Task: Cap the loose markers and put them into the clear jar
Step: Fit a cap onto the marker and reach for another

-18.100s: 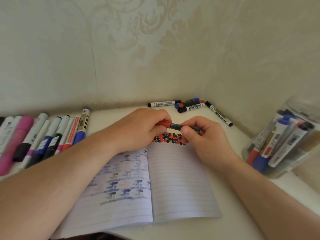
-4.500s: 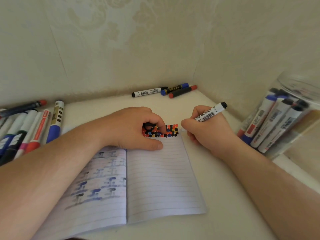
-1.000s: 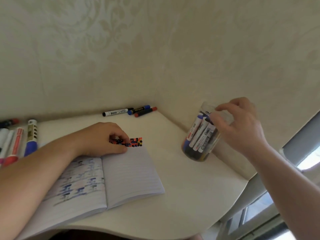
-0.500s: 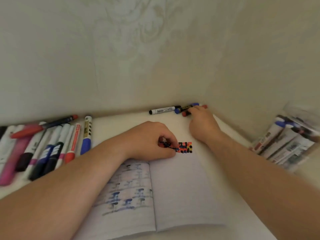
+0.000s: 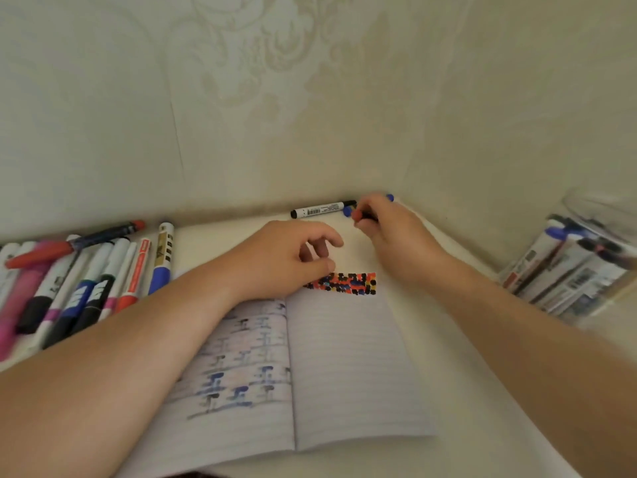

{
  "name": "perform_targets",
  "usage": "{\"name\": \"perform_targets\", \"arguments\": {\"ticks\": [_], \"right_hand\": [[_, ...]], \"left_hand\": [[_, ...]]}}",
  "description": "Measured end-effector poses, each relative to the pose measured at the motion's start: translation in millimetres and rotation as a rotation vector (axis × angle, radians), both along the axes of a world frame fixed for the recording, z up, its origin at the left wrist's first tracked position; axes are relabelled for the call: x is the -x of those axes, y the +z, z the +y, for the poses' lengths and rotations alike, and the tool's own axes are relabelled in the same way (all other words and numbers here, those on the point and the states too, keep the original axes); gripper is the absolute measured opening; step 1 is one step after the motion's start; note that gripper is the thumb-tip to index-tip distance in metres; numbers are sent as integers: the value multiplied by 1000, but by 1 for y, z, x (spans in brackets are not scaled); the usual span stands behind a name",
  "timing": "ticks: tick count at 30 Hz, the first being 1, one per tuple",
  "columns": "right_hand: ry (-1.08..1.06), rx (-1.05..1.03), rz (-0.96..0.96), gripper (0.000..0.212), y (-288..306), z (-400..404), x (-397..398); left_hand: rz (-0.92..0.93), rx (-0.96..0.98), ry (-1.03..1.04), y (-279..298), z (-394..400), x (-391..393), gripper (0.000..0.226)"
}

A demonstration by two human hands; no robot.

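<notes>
My right hand point(image 5: 393, 232) is at the far corner of the desk, its fingers curled round a dark marker with a red end point(image 5: 360, 215). A blue-capped marker point(image 5: 347, 211) lies mostly hidden behind that hand. Beside them lies a white marker with a black cap point(image 5: 320, 209). My left hand point(image 5: 293, 257) hovers loosely curled over the top of the open notebook point(image 5: 344, 367), holding nothing. The clear jar point(image 5: 572, 267) stands at the right edge, tilted in view, with several capped markers inside.
A row of several markers and a pink highlighter point(image 5: 86, 277) lies along the left side of the desk. A patch of coloured dots point(image 5: 348, 283) marks the notebook's top. Walls close off the back and right.
My right hand has closed round the red-ended marker at the far corner and lifted it a little. My left hand has opened and risen off the notebook's top.
</notes>
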State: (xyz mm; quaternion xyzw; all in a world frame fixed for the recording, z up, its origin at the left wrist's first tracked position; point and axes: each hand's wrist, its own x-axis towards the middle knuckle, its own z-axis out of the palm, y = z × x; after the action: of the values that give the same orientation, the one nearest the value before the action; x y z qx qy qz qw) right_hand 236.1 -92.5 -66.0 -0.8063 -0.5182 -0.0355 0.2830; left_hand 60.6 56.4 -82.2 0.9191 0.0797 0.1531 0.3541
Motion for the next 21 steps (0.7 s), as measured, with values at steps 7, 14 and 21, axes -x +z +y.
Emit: {"name": "perform_targets", "arguments": {"ticks": [7, 14, 21], "right_hand": [[44, -714, 1101, 16, 8, -25, 43], [-78, -754, 1253, 4, -1, -28, 47], [-46, -663, 1109, 13, 3, -32, 51]], "left_hand": [[-62, -23, -28, 8, -8, 2, 38], [-38, -90, -6, 10, -7, 3, 21], [-70, -273, 47, 13, -7, 3, 19]]}}
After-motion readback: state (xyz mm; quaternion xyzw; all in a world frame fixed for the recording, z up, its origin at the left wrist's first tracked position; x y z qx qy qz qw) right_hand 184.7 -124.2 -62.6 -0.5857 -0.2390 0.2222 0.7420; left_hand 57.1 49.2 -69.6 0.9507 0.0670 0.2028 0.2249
